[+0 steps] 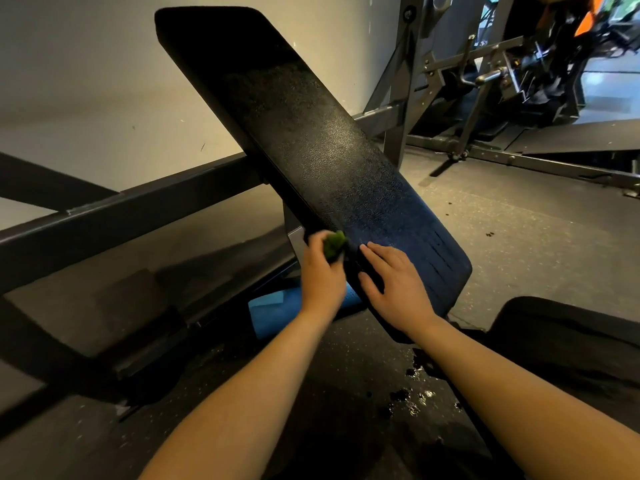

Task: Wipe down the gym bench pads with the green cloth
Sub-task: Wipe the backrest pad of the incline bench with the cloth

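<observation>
Left hand (322, 273) grips wadded green cloth (334, 244) | right hand (394, 285) flat on black vinyl bench pad (311, 140) | cloth likely limp: keep bunched.

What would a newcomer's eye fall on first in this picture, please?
The long black backrest pad slants across the middle of the view, its grained face glinting. At its lower end the left hand grips the green cloth against the pad's left edge, and the right hand rests flat on its face.
</observation>
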